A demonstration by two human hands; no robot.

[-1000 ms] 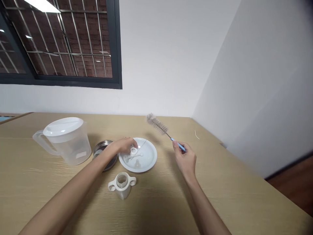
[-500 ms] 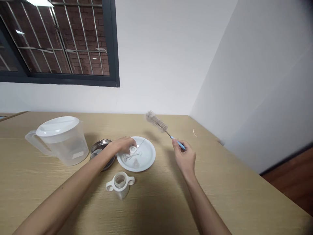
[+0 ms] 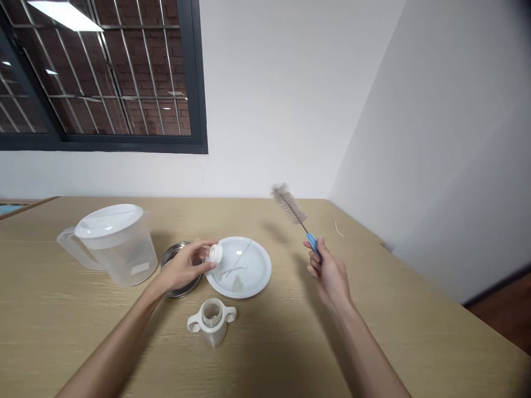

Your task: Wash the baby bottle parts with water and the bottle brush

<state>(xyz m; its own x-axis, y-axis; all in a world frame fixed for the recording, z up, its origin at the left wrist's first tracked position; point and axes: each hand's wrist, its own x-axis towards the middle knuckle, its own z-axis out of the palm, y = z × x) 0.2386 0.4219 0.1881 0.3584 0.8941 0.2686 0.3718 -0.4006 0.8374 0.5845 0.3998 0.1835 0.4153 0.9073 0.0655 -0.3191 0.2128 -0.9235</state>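
Between thumb and fingers, my left hand (image 3: pixel 188 265) grips a small white bottle collar (image 3: pixel 215 253) at the left rim of a white plate (image 3: pixel 259 276). On that plate lie a clear nipple-shaped piece (image 3: pixel 238 283), a thin white stick-like piece (image 3: pixel 234 269) and a fine straw brush or wire (image 3: pixel 244 251). My right hand (image 3: pixel 329 271) is closed round the blue handle of a bottle brush (image 3: pixel 289 204), its bristles raised up and to the left. In front of the plate stands a small bottle with two white handles (image 3: pixel 213 321), its top uncovered.
A lidded clear plastic pitcher (image 3: pixel 120 246) stands at the left. Partly behind my left hand is a round steel bowl (image 3: pixel 185 290). A thin pale strip (image 3: pixel 339 229) lies at the right of the wooden table (image 3: pixel 290 342). Walls and a barred window are behind.
My left hand has lifted the white collar from the plate and drawn back left with it. My right hand has shifted right and turned the brush more upright. The view has tilted slightly.
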